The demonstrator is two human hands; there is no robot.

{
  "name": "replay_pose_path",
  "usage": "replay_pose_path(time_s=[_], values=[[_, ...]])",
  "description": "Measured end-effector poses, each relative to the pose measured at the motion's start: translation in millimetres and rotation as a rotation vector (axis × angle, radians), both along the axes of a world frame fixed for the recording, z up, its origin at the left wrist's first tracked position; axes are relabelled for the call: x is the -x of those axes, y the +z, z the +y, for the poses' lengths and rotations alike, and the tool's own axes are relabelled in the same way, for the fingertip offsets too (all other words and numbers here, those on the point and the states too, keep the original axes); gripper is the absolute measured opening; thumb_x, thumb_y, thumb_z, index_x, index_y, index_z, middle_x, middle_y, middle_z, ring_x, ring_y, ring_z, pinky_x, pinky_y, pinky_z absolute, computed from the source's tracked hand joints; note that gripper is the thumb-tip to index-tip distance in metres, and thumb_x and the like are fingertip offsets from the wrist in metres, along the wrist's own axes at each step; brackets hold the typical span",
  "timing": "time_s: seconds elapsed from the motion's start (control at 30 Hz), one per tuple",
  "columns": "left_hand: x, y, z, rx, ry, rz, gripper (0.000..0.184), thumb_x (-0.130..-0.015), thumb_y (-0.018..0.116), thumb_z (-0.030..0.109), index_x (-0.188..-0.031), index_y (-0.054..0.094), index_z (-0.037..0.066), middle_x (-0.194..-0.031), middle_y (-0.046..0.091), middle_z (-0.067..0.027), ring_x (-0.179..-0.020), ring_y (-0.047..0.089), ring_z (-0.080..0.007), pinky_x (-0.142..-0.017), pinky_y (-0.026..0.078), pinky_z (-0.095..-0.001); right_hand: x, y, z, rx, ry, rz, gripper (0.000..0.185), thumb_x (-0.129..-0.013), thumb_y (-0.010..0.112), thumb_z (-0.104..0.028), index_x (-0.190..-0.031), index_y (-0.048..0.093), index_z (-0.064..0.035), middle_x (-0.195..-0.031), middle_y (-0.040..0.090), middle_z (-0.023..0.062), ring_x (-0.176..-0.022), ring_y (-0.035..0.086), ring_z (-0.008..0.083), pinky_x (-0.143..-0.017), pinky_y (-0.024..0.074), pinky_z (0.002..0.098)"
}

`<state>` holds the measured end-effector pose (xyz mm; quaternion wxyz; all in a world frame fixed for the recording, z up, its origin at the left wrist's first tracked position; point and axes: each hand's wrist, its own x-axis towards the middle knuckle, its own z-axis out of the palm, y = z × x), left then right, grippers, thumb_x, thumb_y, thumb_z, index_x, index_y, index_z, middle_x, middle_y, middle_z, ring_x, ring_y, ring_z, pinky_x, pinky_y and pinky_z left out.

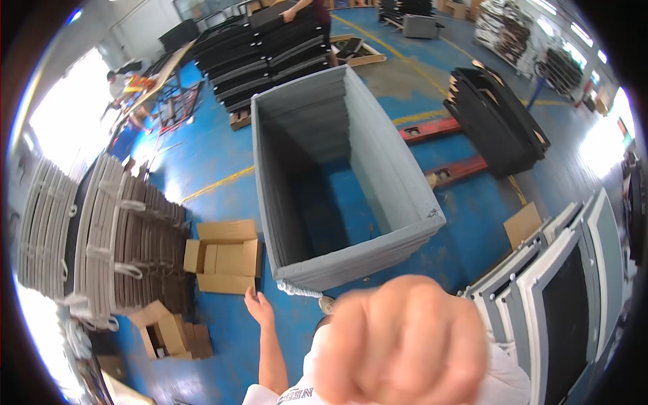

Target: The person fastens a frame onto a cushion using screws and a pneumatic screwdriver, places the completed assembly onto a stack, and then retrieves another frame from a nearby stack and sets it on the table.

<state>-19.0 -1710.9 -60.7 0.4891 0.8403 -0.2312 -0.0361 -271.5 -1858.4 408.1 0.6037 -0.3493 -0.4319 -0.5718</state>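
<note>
My right hand (412, 341) is raised close to the camera, its fingers curled into a fist and slightly blurred. Whether anything is inside that fist is hidden. Low on the left, my left hand (260, 307) hangs with fingers apart and holds nothing. It appears just below an open cardboard box (229, 263); I cannot tell if they touch. In front of me stands a tall stack of grey rectangular frames (361, 253), hollow in the middle, with blue floor showing inside. A whitish bumpy strip (297, 290) hangs at its near left corner.
Stacked brown-grey panels (145, 250) stand at left, above another open carton (165, 331). White-edged frames (540, 283) lean at right. Black frames (496, 121) rest by a red pallet jack (455, 169). Another person's hand (289, 15) touches a black stack (266, 57).
</note>
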Motion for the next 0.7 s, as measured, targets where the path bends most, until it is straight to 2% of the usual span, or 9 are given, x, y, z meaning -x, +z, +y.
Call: replay_pose_path(time_s=[0.07,0.17,0.23,0.3,0.37,0.4,0.47,0.57,0.7], values=[[-29,29,-55,-0.039,-0.006,-0.089,0.035,-0.087,0.057,0.007,-0.122,0.053,0.0,-0.111,0.057,-0.0153,-0.087,0.057,-0.0242,-0.083,0.047,-0.0356,-41,0,-17,0.109,-0.643,-0.082,0.023,-0.083,0.063,-0.008,-0.062,0.055,-0.0065,-0.057,0.051,0.003,-0.049,0.051,0.0157,-0.063,0.0499,0.0338],[-66,6,-95,-0.121,-0.164,-0.083,0.036,-0.087,0.058,0.009,-0.122,0.054,0.001,-0.114,0.055,-0.0169,-0.09,0.057,-0.0257,-0.084,0.047,-0.0357,-74,-2,-18,0.046,-1.005,-0.109,0.014,-0.078,0.066,-0.007,-0.065,0.06,-0.0073,-0.063,0.058,0.0026,-0.058,0.057,0.0156,-0.068,0.0523,0.0329],[-73,-3,-119,-0.059,-0.332,0.003,0.039,-0.087,0.059,0.01,-0.124,0.052,0.002,-0.114,0.055,-0.0171,-0.093,0.057,-0.0265,-0.086,0.046,-0.0368,-90,-5,-19,0.046,-1.105,-0.195,0.01,-0.076,0.067,-0.009,-0.067,0.064,-0.0077,-0.067,0.062,0.0022,-0.062,0.06,0.0153,-0.07,0.0534,0.0323],[-66,-3,-133,-0.12,-0.371,0.058,0.041,-0.086,0.059,0.01,-0.126,0.051,0.003,-0.116,0.054,-0.0175,-0.095,0.057,-0.0276,-0.087,0.046,-0.0376,-79,-8,-24,0.066,-1.096,0.006,0.007,-0.077,0.067,-0.01,-0.07,0.067,-0.0086,-0.071,0.066,0.0018,-0.064,0.062,0.0152,-0.071,0.0541,0.0322],[-50,3,-139,-0.163,-0.355,0.021,0.05,-0.084,0.062,0.012,-0.131,0.045,0.003,-0.121,0.051,-0.0203,-0.108,0.052,-0.0349,-0.094,0.042,-0.0418,-57,-9,-41,0.168,-1.031,0.205,0.005,-0.078,0.068,-0.012,-0.074,0.07,-0.0093,-0.073,0.068,0.002,-0.066,0.063,0.0155,-0.073,0.0548,0.0334],[-39,5,-139,-0.161,-0.319,0.037,0.055,-0.083,0.062,0.012,-0.133,0.041,0.003,-0.124,0.049,-0.0215,-0.113,0.05,-0.0368,-0.098,0.04,-0.0426,-57,-15,-55,0.273,-1.042,0.2,0.018,-0.085,0.062,-0.015,-0.07,0.065,-0.0054,-0.072,0.064,0.006,-0.063,0.061,0.0192,-0.07,0.0535,0.0354],[-28,16,-144,-0.188,-0.315,0.008,0.063,-0.082,0.063,0.012,-0.137,0.035,0.002,-0.131,0.046,-0.0236,-0.121,0.045,-0.039,-0.103,0.036,-0.0433,-44,-20,-85,0.422,-1.13,0.281,0.007,-0.083,0.063,-0.012,-0.078,0.066,-0.0082,-0.081,0.065,0.0039,-0.07,0.062,0.019,-0.073,0.0533,0.0352],[-21,17,-141,-0.248,-0.301,0.036,0.068,-0.081,0.063,0.014,-0.14,0.031,0.001,-0.135,0.043,-0.0245,-0.124,0.043,-0.0404,-0.105,0.034,-0.0435,-32,-68,-153,0.533,-1.327,0.715,0.01,-0.081,0.065,-0.007,-0.09,0.067,-0.0124,-0.096,0.067,0.0008,-0.082,0.063,0.0187,-0.077,0.053,0.035],[-29,4,-144,-0.267,-0.243,0.106,0.061,-0.082,0.064,0.016,-0.135,0.038,0.001,-0.128,0.05,-0.0256,-0.118,0.049,-0.0414,-0.101,0.038,-0.0434,29,-237,-265,0.428,-1.578,1.592,0.038,-0.082,0.066,-0.014,-0.118,0.058,-0.0071,-0.122,0.058,0.0147,-0.112,0.056,0.0324,-0.094,0.0456,0.0413]])
